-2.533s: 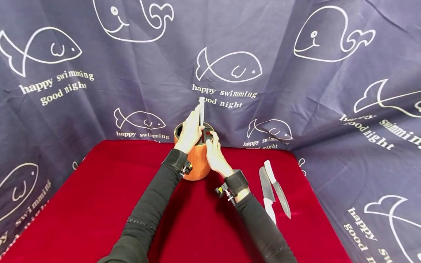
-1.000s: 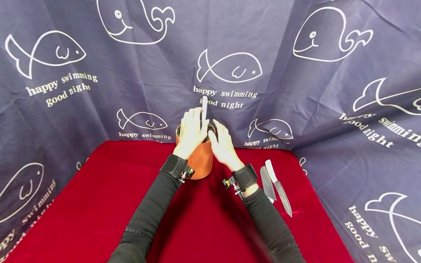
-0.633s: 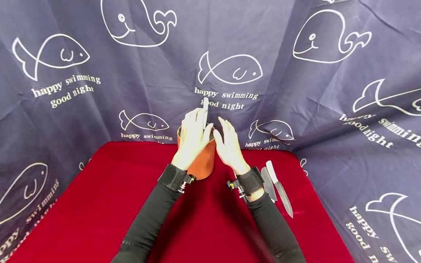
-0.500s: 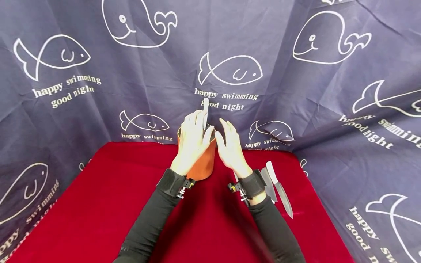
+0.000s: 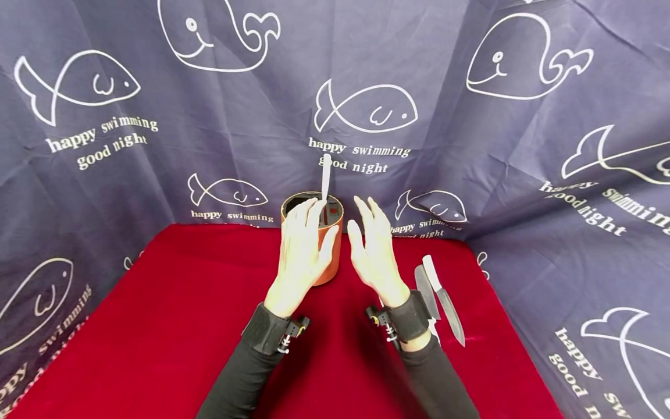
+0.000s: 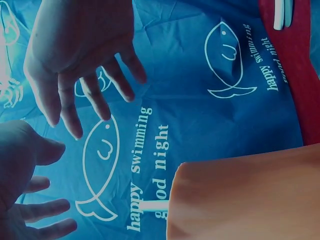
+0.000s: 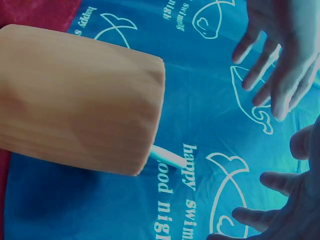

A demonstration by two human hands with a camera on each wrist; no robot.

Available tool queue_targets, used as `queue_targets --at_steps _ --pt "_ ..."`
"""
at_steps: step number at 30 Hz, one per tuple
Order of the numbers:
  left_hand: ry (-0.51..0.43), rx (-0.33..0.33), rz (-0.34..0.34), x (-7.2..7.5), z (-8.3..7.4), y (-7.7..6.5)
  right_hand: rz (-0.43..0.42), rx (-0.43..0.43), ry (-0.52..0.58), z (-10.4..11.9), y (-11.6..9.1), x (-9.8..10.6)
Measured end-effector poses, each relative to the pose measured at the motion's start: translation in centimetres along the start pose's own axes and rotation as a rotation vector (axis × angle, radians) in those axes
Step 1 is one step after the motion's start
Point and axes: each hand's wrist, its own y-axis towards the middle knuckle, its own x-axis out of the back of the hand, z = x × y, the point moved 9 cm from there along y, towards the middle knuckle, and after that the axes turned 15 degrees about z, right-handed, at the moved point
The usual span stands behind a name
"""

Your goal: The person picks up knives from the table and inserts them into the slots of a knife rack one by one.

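Note:
A round wooden knife block (image 5: pixel 330 262) with a black slotted top stands at the back of the red table. From its top rises a knife's white handle (image 5: pixel 326 177); the blade is hidden inside. My left hand (image 5: pixel 299 256) is in front of the block, fingers extended, its tips overlapping the rim in the head view. In the left wrist view, this hand (image 6: pixel 20 185) is apart from the block (image 6: pixel 245 200) and holds nothing. To the block's right, my right hand (image 5: pixel 376 250) is raised with loose, spread fingers and nothing in it.
Two white-handled knives lie on the table at the right: a narrow-bladed one (image 5: pixel 450 314) and a broad-bladed one (image 5: pixel 426 291), whose handle is partly behind the right wrist. A blue-grey curtain (image 5: pixel 366 52) with fish drawings hangs close behind the block.
My left hand has come off the white knife handle and drawn back toward me. The right hand has left the block's rim and moved back and rightward. The knife stays upright in the block.

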Motion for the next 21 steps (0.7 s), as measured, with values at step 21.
queue_targets --at_steps 21 --pt "-0.005 0.084 0.011 0.3 0.1 -6.0 -0.108 -0.130 -0.008 -1.5 -6.4 2.1"
